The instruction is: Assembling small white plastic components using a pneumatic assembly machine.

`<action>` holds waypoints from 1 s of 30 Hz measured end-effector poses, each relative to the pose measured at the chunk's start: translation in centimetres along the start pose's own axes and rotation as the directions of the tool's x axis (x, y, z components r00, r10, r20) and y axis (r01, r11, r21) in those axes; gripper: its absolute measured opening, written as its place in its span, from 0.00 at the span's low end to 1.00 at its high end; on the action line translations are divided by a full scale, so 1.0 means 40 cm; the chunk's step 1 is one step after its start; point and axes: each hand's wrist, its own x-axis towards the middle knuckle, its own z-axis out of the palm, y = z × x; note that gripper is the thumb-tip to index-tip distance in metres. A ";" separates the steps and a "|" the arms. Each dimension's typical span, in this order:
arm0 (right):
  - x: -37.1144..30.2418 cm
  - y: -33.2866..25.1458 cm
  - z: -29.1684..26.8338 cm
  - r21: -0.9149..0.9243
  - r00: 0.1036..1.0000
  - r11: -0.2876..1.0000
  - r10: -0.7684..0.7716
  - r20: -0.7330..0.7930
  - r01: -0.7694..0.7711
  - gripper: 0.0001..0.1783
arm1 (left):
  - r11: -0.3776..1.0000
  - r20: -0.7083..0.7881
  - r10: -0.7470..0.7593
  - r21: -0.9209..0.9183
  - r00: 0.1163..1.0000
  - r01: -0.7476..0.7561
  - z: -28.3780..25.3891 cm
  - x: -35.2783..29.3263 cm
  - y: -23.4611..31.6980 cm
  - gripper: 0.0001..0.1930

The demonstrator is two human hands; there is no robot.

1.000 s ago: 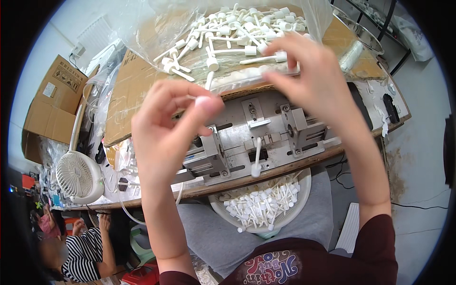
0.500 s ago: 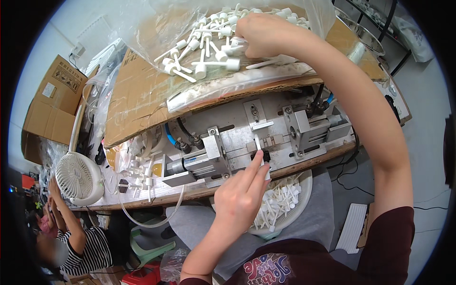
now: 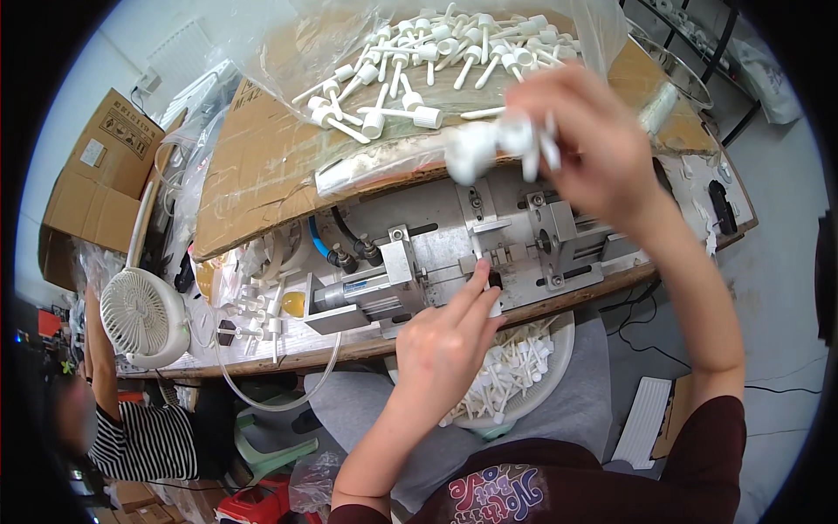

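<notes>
My left hand [image 3: 443,349] rests at the metal fixture [image 3: 502,258], its fingers closed about a white plastic cap with a stem [image 3: 495,306]. The upper stem reaches past my fingertip toward the fixture's upright block. Over the front edge of the cardboard, my right hand [image 3: 598,144] is closed on several white stemmed caps [image 3: 493,147]; hand and caps are smeared by motion. Behind it, a heap of white stemmed caps [image 3: 428,52] lies on plastic film on the cardboard [image 3: 262,175].
Metal cylinders [image 3: 371,293] flank the fixture. A round basket [image 3: 559,384] of white stemmed caps sits at my lap. A white fan [image 3: 144,316] stands at the left; a person in a striped shirt [image 3: 166,441] sits beyond. A clear hose [image 3: 262,407] loops off the bench edge.
My right hand has drawn back from the heap toward me and to the right, bringing several white stemmed caps. My left hand stays at the fixture. The person at the left has shifted.
</notes>
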 end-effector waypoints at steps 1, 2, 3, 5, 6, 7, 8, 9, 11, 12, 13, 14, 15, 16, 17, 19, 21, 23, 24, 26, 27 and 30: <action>-0.037 -0.039 0.001 0.031 1.000 0.999 -0.009 0.020 0.008 0.14 | 0.976 0.006 -0.082 -0.200 0.997 0.081 -0.009 0.000 0.003 0.23; -0.071 -0.066 -0.005 -0.027 0.996 0.996 -0.082 0.036 0.083 0.15 | 0.906 0.030 -0.157 -0.394 0.987 0.156 -0.018 -0.001 0.007 0.25; -0.112 -0.089 -0.011 0.000 0.988 0.991 -0.134 0.082 0.134 0.17 | 0.820 0.031 -0.207 -0.539 0.978 0.191 -0.027 -0.010 0.009 0.31; -0.151 -0.153 -0.038 0.034 0.969 0.993 -0.116 0.220 0.111 0.17 | 0.594 -0.062 -0.275 -0.796 0.960 0.119 -0.032 -0.013 0.022 0.32; -0.171 -0.169 -0.036 0.045 0.971 0.994 -0.103 0.217 0.096 0.18 | 0.686 -0.089 -0.202 -0.724 0.975 0.076 -0.042 -0.021 0.017 0.29; -0.193 -0.178 -0.027 0.058 0.972 0.995 -0.093 0.214 0.083 0.18 | 0.733 -0.095 -0.165 -0.678 0.982 0.058 -0.049 -0.022 0.018 0.27; -0.206 -0.180 -0.025 0.051 0.983 0.998 -0.044 0.180 0.036 0.18 | 0.776 -0.098 -0.128 -0.630 0.987 0.038 -0.058 -0.021 0.024 0.25; -0.219 -0.181 -0.025 0.044 0.989 0.999 0.005 0.145 -0.012 0.18 | 0.815 -0.099 -0.089 -0.580 0.991 0.016 -0.063 -0.019 0.031 0.24; -0.227 -0.177 -0.029 0.024 0.993 0.995 0.100 0.056 -0.101 0.18 | 0.881 -0.133 -0.112 -0.472 0.985 0.037 -0.062 -0.030 0.040 0.20; -0.229 -0.171 -0.033 0.009 0.989 0.989 0.146 0.004 -0.146 0.18 | 0.911 -0.152 -0.118 -0.410 0.981 0.046 -0.050 -0.033 0.040 0.20; -0.230 -0.178 -0.035 0.036 0.975 0.975 0.222 -0.023 -0.221 0.19 | 0.937 -0.173 -0.124 -0.345 0.977 0.058 -0.034 -0.038 0.037 0.21; -0.231 -0.184 -0.037 0.066 0.953 0.954 0.297 -0.050 -0.294 0.20 | 0.962 -0.210 -0.097 -0.271 0.973 0.038 -0.007 -0.037 0.024 0.19; -0.236 -0.192 -0.034 0.134 0.940 0.935 0.337 -0.055 -0.327 0.19 | 0.985 -0.187 -0.056 -0.172 0.981 0.024 0.006 -0.035 0.019 0.18; -0.244 -0.197 -0.032 0.198 0.924 0.912 0.377 -0.057 -0.360 0.18 | 0.997 -0.158 -0.015 -0.075 0.987 0.003 0.018 -0.033 0.017 0.17; -0.250 -0.203 -0.031 0.261 0.907 0.883 0.418 -0.055 -0.391 0.17 | 1.000 -0.124 0.023 0.022 0.992 -0.020 0.028 -0.033 0.013 0.16; -0.257 -0.215 -0.042 0.256 0.896 0.871 0.442 -0.033 -0.420 0.19 | 0.985 -0.097 0.056 0.166 0.994 -0.040 0.036 -0.030 0.011 0.15; -0.260 -0.224 -0.052 0.217 0.906 0.888 0.423 -0.034 -0.406 0.19 | 0.965 -0.086 0.071 0.257 0.994 -0.047 0.028 -0.009 0.020 0.15; -0.269 -0.242 -0.065 0.140 0.921 0.913 0.389 -0.011 -0.384 0.21 | 0.969 -0.092 0.083 0.238 0.992 -0.059 0.028 0.000 0.011 0.15; -0.273 -0.246 -0.069 0.096 0.938 0.933 0.347 0.003 -0.346 0.22 | 0.971 -0.095 0.089 0.229 0.991 -0.065 0.027 0.002 0.008 0.15; -0.273 -0.248 -0.063 0.013 0.964 0.964 0.266 -0.005 -0.265 0.23 | 0.974 -0.091 0.070 0.220 0.993 -0.049 0.026 0.002 0.009 0.16; -0.274 -0.245 -0.061 -0.005 0.974 0.974 0.227 0.020 -0.227 0.22 | 0.976 -0.088 0.061 0.216 0.994 -0.040 0.025 0.002 0.010 0.16; -0.280 -0.229 -0.042 -0.010 0.995 0.996 0.089 0.033 -0.089 0.22 | 0.986 -0.084 0.038 0.167 0.996 -0.023 0.015 0.004 0.016 0.17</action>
